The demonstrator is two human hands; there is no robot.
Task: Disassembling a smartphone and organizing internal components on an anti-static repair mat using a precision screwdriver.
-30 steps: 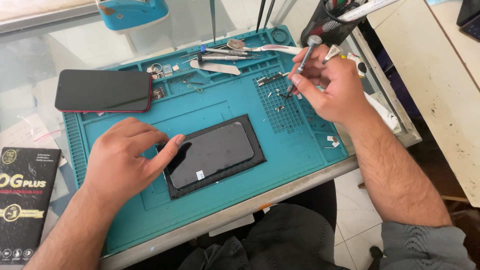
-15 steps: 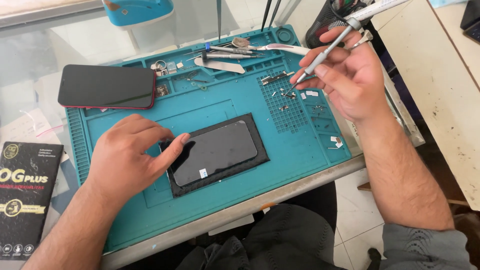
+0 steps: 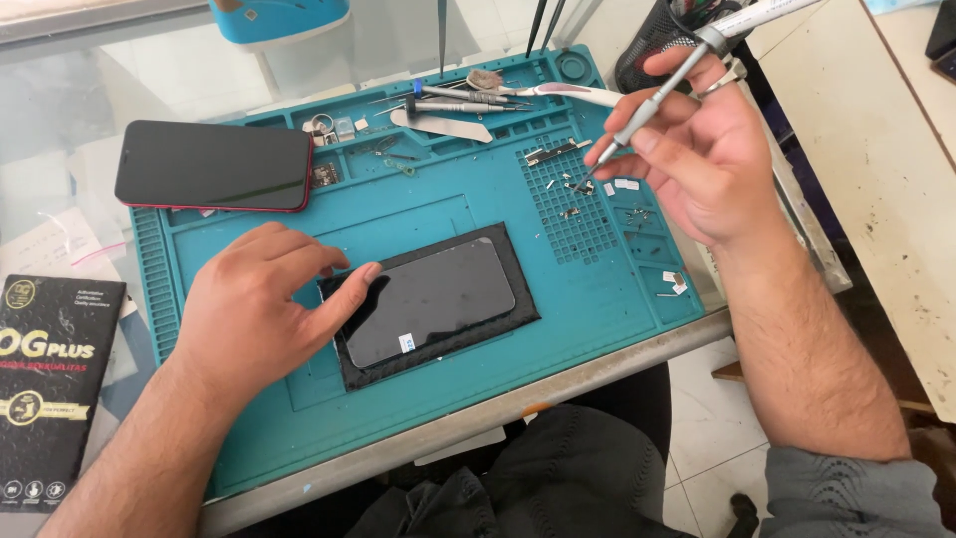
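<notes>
Now a thin grey screwdriver (image 3: 657, 92) is pinched between the thumb and fingers of the right hand (image 3: 702, 159), which is held above the right part of a teal work mat (image 3: 428, 199). The tool is tilted, its tip pointing down toward the small grid of holes near the mat's right side, where tiny screws and metal bits (image 3: 578, 184) are scattered. Whether the tip touches one of them cannot be told.

The left hand (image 3: 264, 309) is laid flat on the mat toward its left side, fingers spread and closed on nothing. Its thumb is pressed against the left end of a dark phone screen (image 3: 433, 299), which lies face up on a black pad (image 3: 518, 304) near the middle of the mat, slightly turned from the mat's edges.

A second phone (image 3: 214, 164) with a red rim is seen lying at the mat's far left corner, partly over the edge. Along the far edge, tweezers and a flat metal pry tool (image 3: 443, 122) are kept in the mat's shallow trays, with a white-handled brush (image 3: 578, 95) beside them. A black mesh holder (image 3: 657, 35) stands just past the far right corner.

A black box with gold print (image 3: 50, 389) is placed on the desk, left of the mat's near left corner. A pale, scuffed table (image 3: 876, 169) is seen to the right.
</notes>
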